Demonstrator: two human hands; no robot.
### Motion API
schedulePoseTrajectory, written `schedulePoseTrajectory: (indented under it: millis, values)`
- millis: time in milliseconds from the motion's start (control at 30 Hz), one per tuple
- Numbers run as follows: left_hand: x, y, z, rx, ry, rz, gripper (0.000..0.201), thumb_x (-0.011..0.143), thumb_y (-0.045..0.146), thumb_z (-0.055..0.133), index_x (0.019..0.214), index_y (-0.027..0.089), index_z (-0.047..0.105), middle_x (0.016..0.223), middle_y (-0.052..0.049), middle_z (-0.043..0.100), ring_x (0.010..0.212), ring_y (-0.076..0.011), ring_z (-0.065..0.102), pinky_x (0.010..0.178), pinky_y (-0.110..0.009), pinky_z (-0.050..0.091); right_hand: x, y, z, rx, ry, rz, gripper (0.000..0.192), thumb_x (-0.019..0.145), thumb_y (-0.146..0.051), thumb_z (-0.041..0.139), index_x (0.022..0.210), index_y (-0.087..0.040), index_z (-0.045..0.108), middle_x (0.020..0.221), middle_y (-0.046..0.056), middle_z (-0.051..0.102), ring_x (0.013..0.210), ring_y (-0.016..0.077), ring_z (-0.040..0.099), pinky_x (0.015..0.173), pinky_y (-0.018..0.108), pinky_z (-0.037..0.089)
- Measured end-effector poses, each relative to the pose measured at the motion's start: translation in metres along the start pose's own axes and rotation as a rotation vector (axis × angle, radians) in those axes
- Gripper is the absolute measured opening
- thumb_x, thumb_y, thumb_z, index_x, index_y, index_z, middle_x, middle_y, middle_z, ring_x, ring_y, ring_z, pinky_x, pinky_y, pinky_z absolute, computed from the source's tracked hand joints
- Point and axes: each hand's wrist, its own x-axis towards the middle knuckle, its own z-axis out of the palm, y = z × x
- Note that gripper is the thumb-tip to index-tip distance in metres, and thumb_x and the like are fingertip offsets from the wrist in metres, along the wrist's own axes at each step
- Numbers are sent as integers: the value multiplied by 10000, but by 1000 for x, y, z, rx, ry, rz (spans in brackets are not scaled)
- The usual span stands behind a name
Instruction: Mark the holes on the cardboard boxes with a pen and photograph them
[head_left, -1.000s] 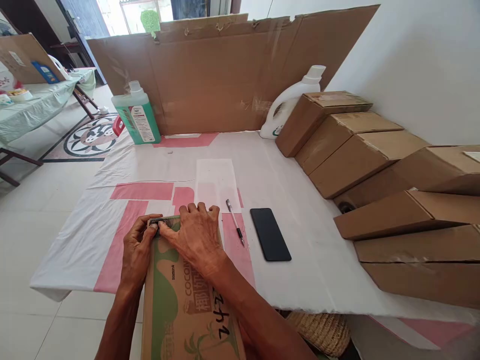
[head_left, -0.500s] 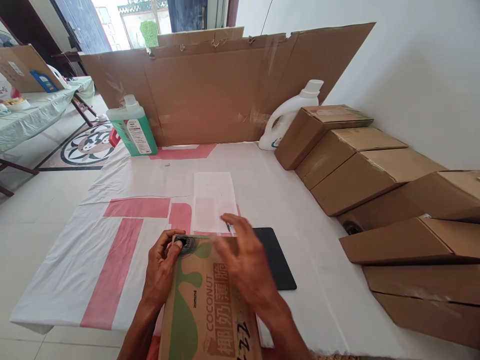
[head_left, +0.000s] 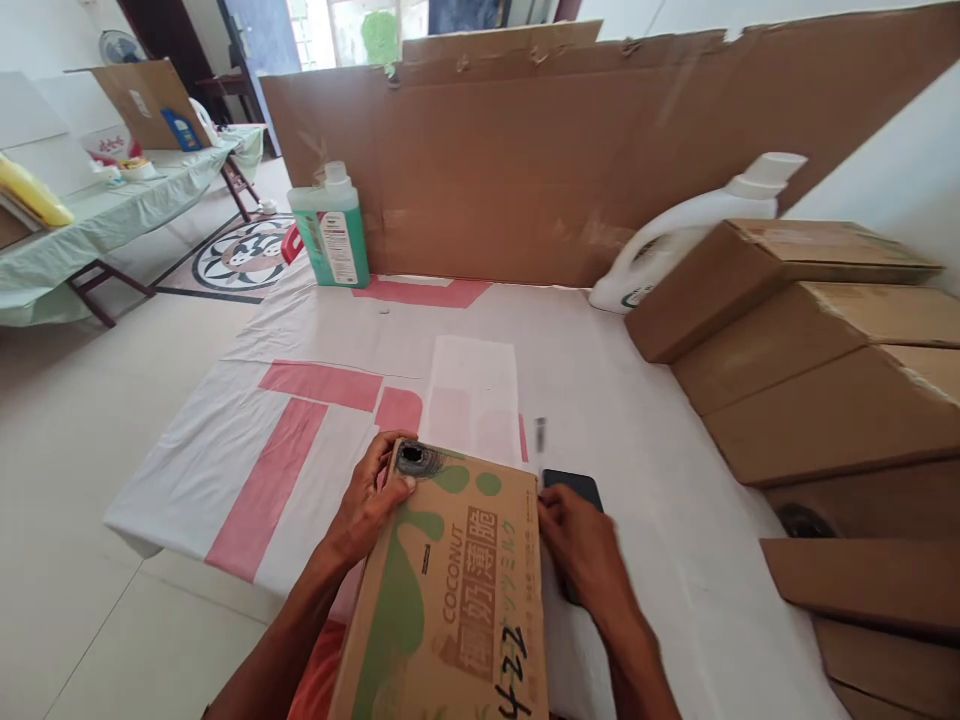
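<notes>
Printed carton (head_left: 457, 590) lying flat at the near table edge, steadied from both sides; step judged as squaring the carton on the table (head_left: 660, 470), with the next move likely calling for a firmer hold on both long edges before any shift. Left hand (head_left: 369, 505) wrapped over the far left corner, fingers curled and clamped on the carton, thumb on top just beside a dark scuffed patch (head_left: 415, 459); forearm rising from below left. Right hand (head_left: 583, 548) against the right edge, blurred, fingers loosely together and touching the carton side, a true grip not discernible; forearm angled in from below right. Black phone (head_left: 574, 484) just beyond the right fingers, partly covered; pen (head_left: 540, 432) past it, blurred. Plain brown boxes (head_left: 810, 380) well to the right of the right fingers.
</notes>
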Motion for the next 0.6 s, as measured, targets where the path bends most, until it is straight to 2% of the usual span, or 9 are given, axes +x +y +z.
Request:
schedulePoseTrajectory:
  millis: [67, 133, 167, 233, 300, 367, 433, 500, 600]
  values:
    - [3, -7, 3, 65, 21, 8, 410, 862, 359, 612, 1244, 215, 574, 1202, -92, 662, 1185, -297, 619, 917, -352, 504, 3, -15, -16, -15, 157, 81, 234, 798, -477, 656, 725, -256, 633, 587, 57, 696, 526, 265, 657, 525, 359, 450]
    - [9, -10, 7, 140, 5, 20, 430, 863, 354, 576, 1265, 204, 551, 1229, -111, 662, 1184, -294, 629, 938, -369, 512, 0, -39, -28, 89, 255, 122, 249, 824, -494, 707, 841, -250, 656, 639, 36, 713, 553, 241, 673, 538, 342, 495]
    - [15, -9, 7, 180, -30, 27, 451, 863, 365, 579, 1283, 203, 549, 1259, -119, 660, 1192, -293, 631, 958, -379, 513, -2, -53, -29, 196, 241, 95, 256, 829, -489, 740, 874, -251, 660, 656, 21, 716, 545, 219, 668, 530, 323, 508]
    - [35, -2, 0, 250, -146, 33, 453, 847, 428, 642, 1240, 205, 613, 1238, -117, 687, 1158, -296, 658, 970, -389, 521, -8, -80, -23, 422, 98, -11, 248, 854, -469, 769, 900, -246, 672, 676, 4, 718, 538, 185, 665, 523, 292, 532]
    - [63, 12, -18, 303, -267, 32, 404, 806, 522, 724, 1051, 201, 711, 1064, -100, 734, 1030, -298, 705, 928, -397, 542, -11, -99, -6, 566, -64, -100, 213, 905, -443, 742, 921, -234, 701, 721, 9, 732, 581, 174, 689, 564, 285, 563]
    - [91, 27, -39, 364, -271, 43, 397, 812, 585, 727, 893, 196, 732, 912, -91, 722, 931, -301, 706, 914, -429, 538, -10, -109, 12, 615, -175, -128, 195, 940, -420, 709, 944, -226, 727, 777, 21, 748, 644, 177, 713, 614, 293, 584]
    - [109, 38, -54, 416, -207, 89, 393, 748, 563, 814, 873, 200, 728, 951, -98, 710, 1026, -328, 680, 1014, -469, 487, -5, -109, 26, 616, -224, -119, 196, 944, -415, 702, 957, -223, 740, 809, 28, 755, 689, 184, 723, 639, 297, 590]
    - [110, 40, -55, 430, -171, 139, 395, 746, 533, 834, 953, 210, 739, 1071, -113, 714, 1144, -343, 642, 1095, -486, 431, -1, -103, 32, 605, -233, -98, 213, 941, -429, 704, 951, -221, 744, 813, 31, 754, 706, 190, 727, 637, 296, 589]
    - [88, 26, -37, 364, -199, 162, 417, 956, 546, 579, 1177, 223, 721, 1272, -128, 709, 1227, -312, 636, 1106, -469, 448, 1, -93, 34, 603, -226, -67, 259, 961, -466, 685, 950, -215, 750, 813, 32, 755, 709, 186, 728, 640, 287, 578]
